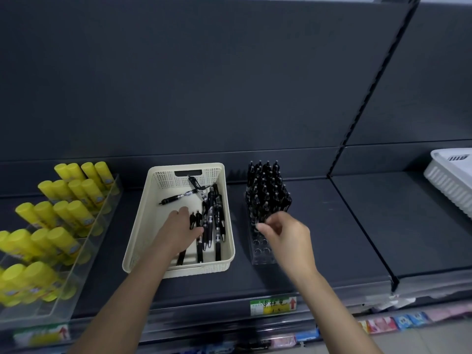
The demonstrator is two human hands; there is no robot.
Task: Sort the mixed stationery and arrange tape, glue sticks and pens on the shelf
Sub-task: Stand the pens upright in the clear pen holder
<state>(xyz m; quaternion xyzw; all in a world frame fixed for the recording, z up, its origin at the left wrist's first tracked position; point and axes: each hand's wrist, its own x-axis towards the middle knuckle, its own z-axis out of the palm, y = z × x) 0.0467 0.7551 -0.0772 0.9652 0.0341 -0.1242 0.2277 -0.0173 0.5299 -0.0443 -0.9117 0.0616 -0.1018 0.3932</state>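
Note:
A cream plastic basket (155,221) stands on the dark shelf with several black pens (214,221) loose inside. My left hand (180,231) is down in the basket, fingers closed around black pens by their upper ends. Right of the basket stands a clear pen rack (263,249) with holes; its back rows are full of upright black pens (267,190), its front holes bare. My right hand (283,231) hovers over the rack's front rows, fingertips pinched together; whether it holds a pen is hidden by blur. Yellow glue sticks (58,215) stand in rows in a clear tray (84,254) at the left.
A white slatted basket (449,180) sits on the neighbouring shelf bay at the far right, past an upright divider (357,118). A yellow and green price label (273,304) is on the shelf's front edge. Colourful packets (398,321) show on the shelf below.

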